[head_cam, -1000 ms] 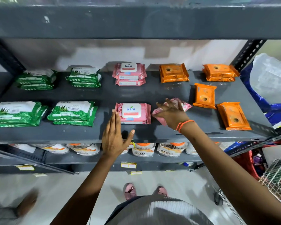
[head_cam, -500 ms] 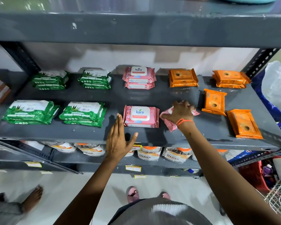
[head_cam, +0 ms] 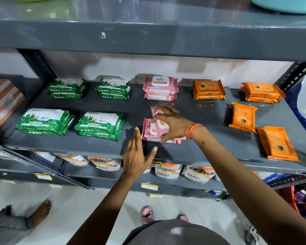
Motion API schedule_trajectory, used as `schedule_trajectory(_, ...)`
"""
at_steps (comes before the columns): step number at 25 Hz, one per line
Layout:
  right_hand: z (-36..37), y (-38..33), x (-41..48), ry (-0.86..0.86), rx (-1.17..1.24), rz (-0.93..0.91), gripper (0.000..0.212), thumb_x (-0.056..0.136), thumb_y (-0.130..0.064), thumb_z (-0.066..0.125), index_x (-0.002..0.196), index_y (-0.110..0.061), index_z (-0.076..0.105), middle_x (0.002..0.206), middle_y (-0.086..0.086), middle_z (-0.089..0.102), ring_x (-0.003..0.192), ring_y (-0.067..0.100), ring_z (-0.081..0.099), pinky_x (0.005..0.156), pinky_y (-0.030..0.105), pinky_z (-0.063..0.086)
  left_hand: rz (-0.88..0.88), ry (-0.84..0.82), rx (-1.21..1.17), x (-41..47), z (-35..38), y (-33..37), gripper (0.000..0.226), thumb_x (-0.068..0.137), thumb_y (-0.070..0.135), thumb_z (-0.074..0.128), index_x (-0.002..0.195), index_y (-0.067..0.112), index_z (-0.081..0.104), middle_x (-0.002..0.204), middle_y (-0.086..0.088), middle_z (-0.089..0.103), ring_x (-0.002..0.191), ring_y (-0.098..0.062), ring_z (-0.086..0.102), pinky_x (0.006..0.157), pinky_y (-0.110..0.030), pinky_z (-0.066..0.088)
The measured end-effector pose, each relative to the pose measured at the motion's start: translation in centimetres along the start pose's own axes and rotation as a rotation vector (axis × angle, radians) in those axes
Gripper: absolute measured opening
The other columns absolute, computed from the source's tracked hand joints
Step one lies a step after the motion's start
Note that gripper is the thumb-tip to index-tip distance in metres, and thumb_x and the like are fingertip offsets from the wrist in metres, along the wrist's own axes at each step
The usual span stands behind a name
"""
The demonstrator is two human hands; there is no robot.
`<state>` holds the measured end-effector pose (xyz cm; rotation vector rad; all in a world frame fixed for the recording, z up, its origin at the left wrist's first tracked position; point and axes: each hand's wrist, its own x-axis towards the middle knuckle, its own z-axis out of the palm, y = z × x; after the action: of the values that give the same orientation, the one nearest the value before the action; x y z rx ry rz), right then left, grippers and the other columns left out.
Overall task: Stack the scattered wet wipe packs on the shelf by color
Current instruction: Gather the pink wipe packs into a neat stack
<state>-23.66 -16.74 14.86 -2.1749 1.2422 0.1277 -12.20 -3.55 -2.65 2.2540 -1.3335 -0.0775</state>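
Gripping pink pack [head_cam: 160, 128] w/ right hand [head_cam: 173, 125], left hand [head_cam: 136, 156] flat, fingers spread

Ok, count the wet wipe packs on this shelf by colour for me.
Green packs: 8
Pink packs: 4, one of them in the right hand
Orange packs: 6
Total: 18

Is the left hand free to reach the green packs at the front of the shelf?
Probably yes. The left hand is open and empty at the shelf's front edge, and the nearer front green stack lies just to its left with nothing between them.
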Motion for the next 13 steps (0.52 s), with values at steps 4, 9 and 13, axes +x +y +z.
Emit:
schedule_trajectory(4,0.6,-0.1,-0.4,-0.217,-0.214,0.006,0.042,0.102,-0.005,0.031,0.143,0.002,0.028,0.15,0.013,0.033,0.136,0.031,0.032,0.113,0.028,0.02,0.008,0.01,0.025,0.0,-0.1,0.1,0.095,0.081,0.071,0.032,0.143,0.0,0.024,0.141,-0.022,0.046,0.116,-0.036,0.056,0.083,-0.042,0.054)
schedule_trajectory(9,2.8,0.2,3.3,-0.096,-0.501,-0.142,0.059,0.091,-0.024,0.057,0.138,0.004,0.038,0.13,0.021,0.052,0.117,0.035,0.051,0.107,0.036,0.039,-0.018,0.007,0.023,0.0,0.0,0.0,0.099,0.08,0.076,0.02,0.146,0.003,0.018,0.144,-0.02,0.043,0.117,-0.036,0.055,0.084,-0.044,0.053)
schedule_trajectory(13,2.5,-0.2,2.0,-0.14,-0.269,-0.195,0.08,0.085,-0.02,0.065,0.148,-0.003,0.017,0.155,0.016,0.028,0.141,0.037,0.03,0.119,0.042,0.022,-0.03,0.024,-0.007,-0.1,0.3,0.0,0.089,0.083,0.066,0.029,0.145,0.003,0.021,0.141,-0.021,0.046,0.117,-0.037,0.055,0.088,-0.044,0.051)
